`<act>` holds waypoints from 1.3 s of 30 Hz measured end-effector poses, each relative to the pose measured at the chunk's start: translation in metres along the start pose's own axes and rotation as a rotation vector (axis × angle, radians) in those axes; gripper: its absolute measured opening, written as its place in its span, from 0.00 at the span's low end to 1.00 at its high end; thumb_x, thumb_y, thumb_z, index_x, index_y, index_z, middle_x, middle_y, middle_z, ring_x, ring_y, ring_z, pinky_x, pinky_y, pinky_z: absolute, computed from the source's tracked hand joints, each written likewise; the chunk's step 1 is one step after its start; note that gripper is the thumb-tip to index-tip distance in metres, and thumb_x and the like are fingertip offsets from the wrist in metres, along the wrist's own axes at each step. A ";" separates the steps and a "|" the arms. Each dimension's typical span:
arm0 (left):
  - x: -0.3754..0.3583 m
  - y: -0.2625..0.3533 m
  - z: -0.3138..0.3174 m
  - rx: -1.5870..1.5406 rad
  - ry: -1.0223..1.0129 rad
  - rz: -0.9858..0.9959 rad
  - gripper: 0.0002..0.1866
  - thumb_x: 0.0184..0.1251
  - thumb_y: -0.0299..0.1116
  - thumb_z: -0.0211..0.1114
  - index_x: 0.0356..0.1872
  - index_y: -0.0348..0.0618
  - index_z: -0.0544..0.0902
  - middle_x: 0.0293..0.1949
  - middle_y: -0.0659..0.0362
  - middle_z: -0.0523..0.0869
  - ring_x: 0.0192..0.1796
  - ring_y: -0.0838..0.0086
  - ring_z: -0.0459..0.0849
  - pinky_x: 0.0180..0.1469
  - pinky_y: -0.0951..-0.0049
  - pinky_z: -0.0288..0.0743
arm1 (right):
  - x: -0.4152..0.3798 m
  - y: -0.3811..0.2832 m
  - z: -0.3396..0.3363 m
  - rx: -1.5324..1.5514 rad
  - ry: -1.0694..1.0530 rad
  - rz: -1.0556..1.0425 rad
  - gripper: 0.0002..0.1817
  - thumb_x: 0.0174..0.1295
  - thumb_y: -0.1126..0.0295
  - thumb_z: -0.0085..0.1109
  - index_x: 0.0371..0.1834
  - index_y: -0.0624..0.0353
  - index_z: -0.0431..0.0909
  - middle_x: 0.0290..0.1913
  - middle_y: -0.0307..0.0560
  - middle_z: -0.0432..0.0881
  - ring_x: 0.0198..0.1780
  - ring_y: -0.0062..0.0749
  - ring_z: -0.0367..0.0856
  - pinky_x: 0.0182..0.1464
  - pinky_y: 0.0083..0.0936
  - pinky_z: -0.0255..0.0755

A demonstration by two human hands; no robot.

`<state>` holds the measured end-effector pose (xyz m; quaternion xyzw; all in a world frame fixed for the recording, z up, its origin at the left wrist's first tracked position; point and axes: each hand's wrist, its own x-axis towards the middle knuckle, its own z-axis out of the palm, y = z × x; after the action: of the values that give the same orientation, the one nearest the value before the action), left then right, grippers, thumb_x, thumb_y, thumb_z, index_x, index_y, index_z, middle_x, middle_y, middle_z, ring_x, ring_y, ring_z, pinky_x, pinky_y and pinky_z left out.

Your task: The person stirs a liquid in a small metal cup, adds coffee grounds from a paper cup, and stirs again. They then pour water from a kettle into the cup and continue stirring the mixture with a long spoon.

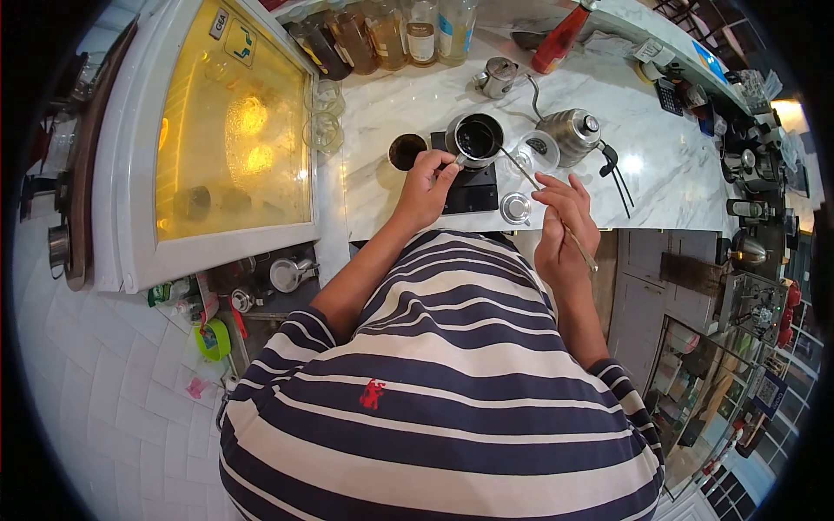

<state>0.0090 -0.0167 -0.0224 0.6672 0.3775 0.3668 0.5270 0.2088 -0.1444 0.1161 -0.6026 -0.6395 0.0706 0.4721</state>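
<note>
My left hand (426, 191) is closed, its thumb and fingers pinching the handle of a metal pitcher (495, 130) with dark liquid inside. The pitcher is over a black scale (472, 193). In my right hand (565, 226) is a long thin bar spoon (523, 172), slanting across the fingers, its far end at the pitcher's rim. Left of the pitcher stands a cup with dark contents (407, 153). To its right lies a clear round dish (544, 156) with something dark in it. A small round metal-and-glass piece (515, 207) sits near the counter's front edge.
A gooseneck kettle (569, 135) stands right of the dish on the marble counter (669, 174). Behind are a small metal jug (499, 78), a red bottle (560, 42) and several syrup bottles (391, 35). A yellow-lit glass-door fridge (234, 130) borders the left, beside stacked glasses (324, 130).
</note>
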 end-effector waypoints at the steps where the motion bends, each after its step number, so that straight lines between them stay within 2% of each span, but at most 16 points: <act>1: 0.000 0.003 0.003 -0.013 0.023 0.019 0.08 0.82 0.33 0.64 0.48 0.38 0.85 0.46 0.57 0.83 0.51 0.70 0.79 0.57 0.69 0.75 | 0.000 0.001 0.000 -0.001 0.002 0.000 0.08 0.68 0.81 0.54 0.43 0.64 0.84 0.46 0.55 0.90 0.58 0.48 0.90 0.75 0.55 0.65; 2: 0.000 0.004 0.004 -0.026 0.046 0.039 0.08 0.80 0.33 0.65 0.46 0.38 0.85 0.43 0.57 0.83 0.49 0.70 0.78 0.54 0.69 0.75 | 0.000 0.001 0.000 0.001 0.002 -0.003 0.08 0.68 0.81 0.54 0.43 0.64 0.84 0.45 0.55 0.90 0.58 0.48 0.90 0.75 0.55 0.65; 11: -0.008 -0.005 0.006 -0.015 0.034 0.055 0.08 0.80 0.32 0.65 0.48 0.38 0.85 0.46 0.56 0.85 0.50 0.67 0.78 0.54 0.69 0.75 | -0.001 0.001 -0.005 0.033 -0.012 -0.029 0.09 0.67 0.81 0.53 0.42 0.64 0.84 0.43 0.54 0.89 0.57 0.49 0.91 0.75 0.55 0.65; 14: -0.008 -0.005 0.002 0.028 -0.026 0.028 0.10 0.84 0.35 0.62 0.52 0.40 0.85 0.51 0.58 0.84 0.55 0.72 0.80 0.62 0.70 0.73 | -0.001 -0.002 -0.007 0.047 -0.035 -0.049 0.09 0.66 0.82 0.53 0.42 0.64 0.84 0.42 0.55 0.88 0.56 0.49 0.91 0.75 0.56 0.65; 17: -0.006 -0.003 0.004 -0.003 0.029 0.067 0.07 0.80 0.32 0.65 0.47 0.38 0.85 0.46 0.56 0.86 0.52 0.66 0.78 0.57 0.69 0.75 | -0.002 -0.005 -0.007 0.044 -0.053 -0.059 0.09 0.63 0.83 0.54 0.41 0.64 0.84 0.42 0.55 0.88 0.56 0.50 0.91 0.75 0.57 0.65; 26: -0.008 -0.002 0.007 0.044 0.061 0.074 0.08 0.78 0.34 0.66 0.48 0.40 0.86 0.55 0.49 0.83 0.70 0.55 0.75 0.72 0.59 0.67 | -0.009 -0.010 -0.006 0.036 -0.081 -0.098 0.10 0.58 0.84 0.55 0.40 0.65 0.83 0.41 0.57 0.88 0.55 0.50 0.91 0.74 0.59 0.65; 39: -0.013 -0.002 0.006 0.042 0.058 0.057 0.07 0.80 0.33 0.65 0.47 0.41 0.86 0.53 0.53 0.85 0.70 0.57 0.74 0.73 0.59 0.67 | -0.012 -0.012 -0.010 0.058 -0.117 -0.071 0.09 0.58 0.84 0.54 0.38 0.65 0.83 0.42 0.57 0.89 0.55 0.51 0.91 0.75 0.60 0.63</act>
<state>0.0083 -0.0303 -0.0263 0.6776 0.3811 0.3928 0.4913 0.2052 -0.1620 0.1231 -0.5606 -0.6846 0.1074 0.4534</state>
